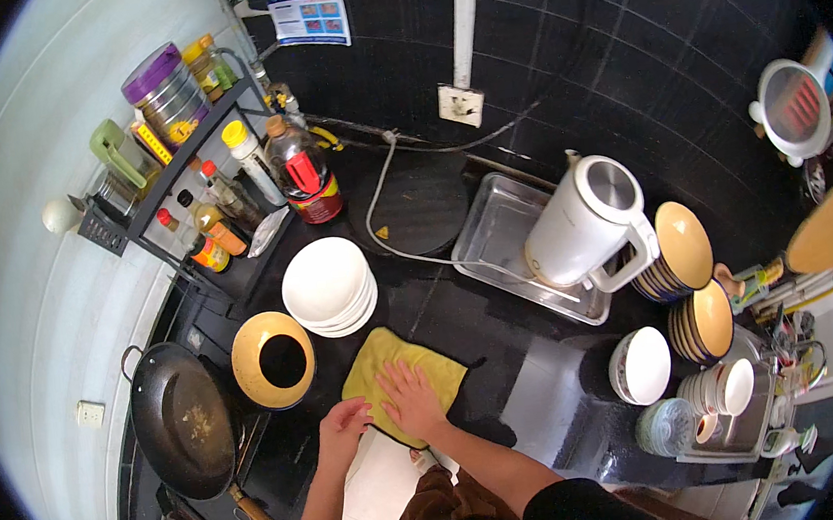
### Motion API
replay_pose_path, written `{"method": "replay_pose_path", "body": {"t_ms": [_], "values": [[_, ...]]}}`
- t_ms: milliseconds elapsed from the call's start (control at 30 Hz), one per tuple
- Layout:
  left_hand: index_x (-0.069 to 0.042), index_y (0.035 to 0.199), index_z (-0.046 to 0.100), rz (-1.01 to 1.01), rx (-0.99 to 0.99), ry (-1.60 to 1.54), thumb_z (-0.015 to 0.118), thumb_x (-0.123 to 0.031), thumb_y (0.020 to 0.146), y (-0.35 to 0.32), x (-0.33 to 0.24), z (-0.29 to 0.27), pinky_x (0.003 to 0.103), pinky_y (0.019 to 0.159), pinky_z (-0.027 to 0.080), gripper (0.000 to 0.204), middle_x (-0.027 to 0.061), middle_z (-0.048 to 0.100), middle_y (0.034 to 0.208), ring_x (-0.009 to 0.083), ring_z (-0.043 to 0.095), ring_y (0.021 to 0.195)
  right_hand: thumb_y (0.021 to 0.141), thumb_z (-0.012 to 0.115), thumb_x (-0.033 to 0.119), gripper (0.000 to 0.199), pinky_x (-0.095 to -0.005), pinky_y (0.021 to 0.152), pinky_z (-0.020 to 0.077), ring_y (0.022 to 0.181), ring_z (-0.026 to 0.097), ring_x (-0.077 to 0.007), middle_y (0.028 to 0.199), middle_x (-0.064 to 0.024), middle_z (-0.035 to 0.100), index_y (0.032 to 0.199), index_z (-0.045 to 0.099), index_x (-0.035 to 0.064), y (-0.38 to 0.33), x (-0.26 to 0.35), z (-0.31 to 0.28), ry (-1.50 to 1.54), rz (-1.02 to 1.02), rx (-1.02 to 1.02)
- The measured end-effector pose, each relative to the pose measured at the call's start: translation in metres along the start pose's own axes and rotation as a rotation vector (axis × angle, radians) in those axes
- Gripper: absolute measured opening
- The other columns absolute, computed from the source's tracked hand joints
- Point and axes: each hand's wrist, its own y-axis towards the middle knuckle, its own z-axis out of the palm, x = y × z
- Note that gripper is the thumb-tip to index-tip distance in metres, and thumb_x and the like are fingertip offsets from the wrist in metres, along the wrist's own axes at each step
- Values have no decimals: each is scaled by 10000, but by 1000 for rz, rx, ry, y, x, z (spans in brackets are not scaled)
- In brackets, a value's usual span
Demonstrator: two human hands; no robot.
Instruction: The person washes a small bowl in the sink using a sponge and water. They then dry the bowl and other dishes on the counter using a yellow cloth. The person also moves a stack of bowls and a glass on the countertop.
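A yellow-green cloth [445, 364] lies spread on the black counter near its front edge. Flat on top of it, fingers spread, is my right hand [411, 397]. By the cloth's left edge is my left hand [344, 427], fingers loosely bent and slightly apart, with nothing visible in them. Whether its fingertips touch the cloth I cannot tell. Just beyond the cloth stands a stack of white bowls [327, 280]. To their left and nearer me is a yellow bowl [246, 362] with a dark round middle.
A wok [188, 419] sits at the left, below a rack [159, 198] of bottles and jars. A white electric jug [582, 221] stands in a metal tray [481, 223], its cord crossing the counter. Stacked yellow bowls [684, 241], a white bowl [641, 367] and glass bowls [665, 426] are at the right.
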Motion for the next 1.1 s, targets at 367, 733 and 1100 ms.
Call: {"method": "replay_pose_path", "body": {"t_ms": [367,733,1100], "values": [[-21,1065,531,29,247,109,546,-121,824,-17,-8,42,262,658,466,261,97,597,963,150,587,772,848,385,337,511,-470,1028,123,1268,198,-318,1375,-124,240,1289,332,85,-148,-162,-78,-334,670,-324],[-22,1043,543,47,378,180,541,-112,822,-47,9,72,252,643,464,238,92,609,938,148,591,757,862,379,295,515,-449,1021,160,1267,199,-323,1383,-141,207,1306,289,51,-230,-87,-64,-233,709,-241],[-30,1028,553,54,410,258,554,-115,814,-64,16,130,253,604,466,230,89,612,918,137,585,723,847,412,277,482,-430,1009,201,1244,250,-288,1353,-103,277,1281,335,82,-345,-127,-108,-167,587,-171]]}}
